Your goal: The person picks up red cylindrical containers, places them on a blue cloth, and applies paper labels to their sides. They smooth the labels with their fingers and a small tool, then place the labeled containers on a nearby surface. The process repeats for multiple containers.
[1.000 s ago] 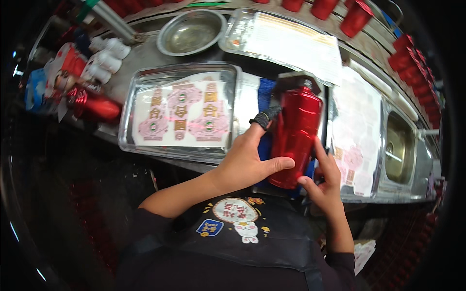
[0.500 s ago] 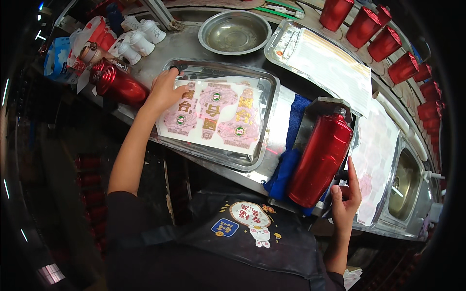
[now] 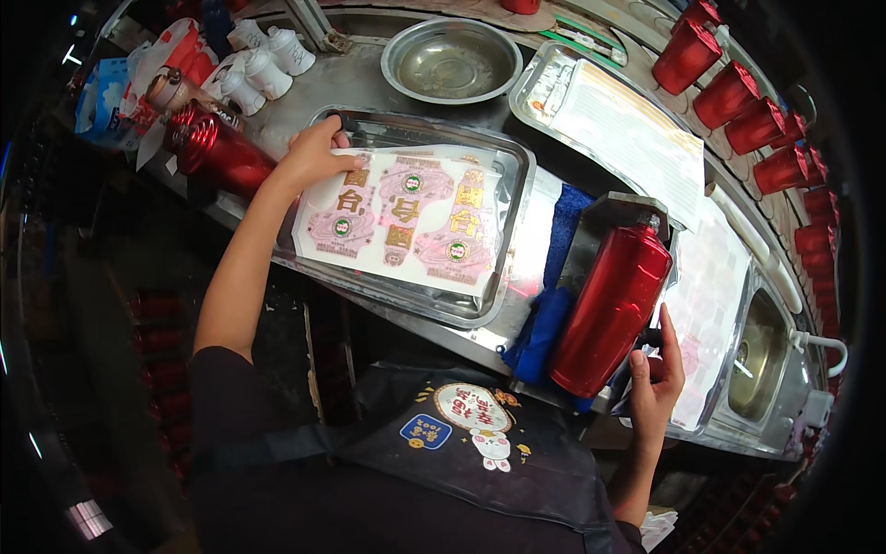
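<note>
My left hand (image 3: pixel 312 162) reaches over the left end of a metal tray (image 3: pixel 512 235). Its thumb lies on a white sheet of pink and gold decals (image 3: pixel 401 217), pinching the sheet's upper left part, where it is raised and curled. A small black piece shows at the fingertips. My right hand (image 3: pixel 657 379) is at the right side of a shiny red bottle (image 3: pixel 611 309), index finger stretched out and thumb apart. Another black piece shows by these fingers; whether it is worn or held is unclear. The bottle lies tilted on a metal holder (image 3: pixel 620 201), neck away from me.
Another red bottle (image 3: pixel 217 157) lies left of the tray, near small white bottles (image 3: pixel 268 74). Beyond stand a metal bowl (image 3: pixel 450 63) and a second tray with sheets (image 3: pixel 628 129). Blue cloth (image 3: pixel 537 337) adjoins the holder. Several red bottles (image 3: pixel 724 97) line the right, near a sink (image 3: pixel 761 374).
My left hand has shifted slightly left and toward me, and the sheet's left part has curled up with it. The right hand stays beside the bottle. The row of red bottles has moved along.
</note>
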{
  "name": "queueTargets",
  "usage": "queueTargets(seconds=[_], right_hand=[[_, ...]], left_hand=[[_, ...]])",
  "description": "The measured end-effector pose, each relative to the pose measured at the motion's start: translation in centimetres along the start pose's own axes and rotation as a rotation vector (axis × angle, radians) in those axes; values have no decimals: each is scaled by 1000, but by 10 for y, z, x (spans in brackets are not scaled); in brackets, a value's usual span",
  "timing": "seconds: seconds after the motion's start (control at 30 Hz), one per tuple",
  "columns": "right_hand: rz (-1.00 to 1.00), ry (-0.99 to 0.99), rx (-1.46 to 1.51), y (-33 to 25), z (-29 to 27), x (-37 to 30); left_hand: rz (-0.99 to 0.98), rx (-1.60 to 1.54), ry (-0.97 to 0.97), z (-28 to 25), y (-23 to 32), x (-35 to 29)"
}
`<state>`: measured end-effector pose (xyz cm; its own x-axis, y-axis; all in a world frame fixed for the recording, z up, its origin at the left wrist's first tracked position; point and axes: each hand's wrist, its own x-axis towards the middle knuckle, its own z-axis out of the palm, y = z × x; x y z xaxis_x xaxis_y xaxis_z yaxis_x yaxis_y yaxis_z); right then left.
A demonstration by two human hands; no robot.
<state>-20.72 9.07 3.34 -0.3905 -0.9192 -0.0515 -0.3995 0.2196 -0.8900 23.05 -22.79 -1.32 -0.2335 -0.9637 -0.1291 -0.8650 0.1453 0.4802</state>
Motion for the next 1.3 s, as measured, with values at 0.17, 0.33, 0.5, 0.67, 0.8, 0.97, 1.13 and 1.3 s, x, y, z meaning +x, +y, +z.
queueTargets(seconds=[0.17, 0.33, 0.5, 0.67, 0.8, 0.97, 1.13, 1.3], right_hand=[[15, -15, 0, 7, -2, 0], [43, -22, 0, 7, -4, -3], [26, -49, 16, 4, -9, -9], [-95, -152, -73, -2, -5, -9], [-104, -143, -53, 12, 2, -7], [-118, -134, -45, 12, 8, -5], [-49, -178, 178, 8, 4, -8], [-6, -90, 433, 20, 20, -2]], left_hand=[[38, -142, -24, 7, -30, 17], [72, -320, 65, 18, -42, 19], [267, -151, 372, 9, 11, -19], [228, -235, 365, -11, 56, -95], [445, -137, 310, -22, 133, -144], [703, -311, 211, -23, 185, -176], [838, -630, 76, -14, 242, -176], [731, -847, -104, 32, 282, -131]])
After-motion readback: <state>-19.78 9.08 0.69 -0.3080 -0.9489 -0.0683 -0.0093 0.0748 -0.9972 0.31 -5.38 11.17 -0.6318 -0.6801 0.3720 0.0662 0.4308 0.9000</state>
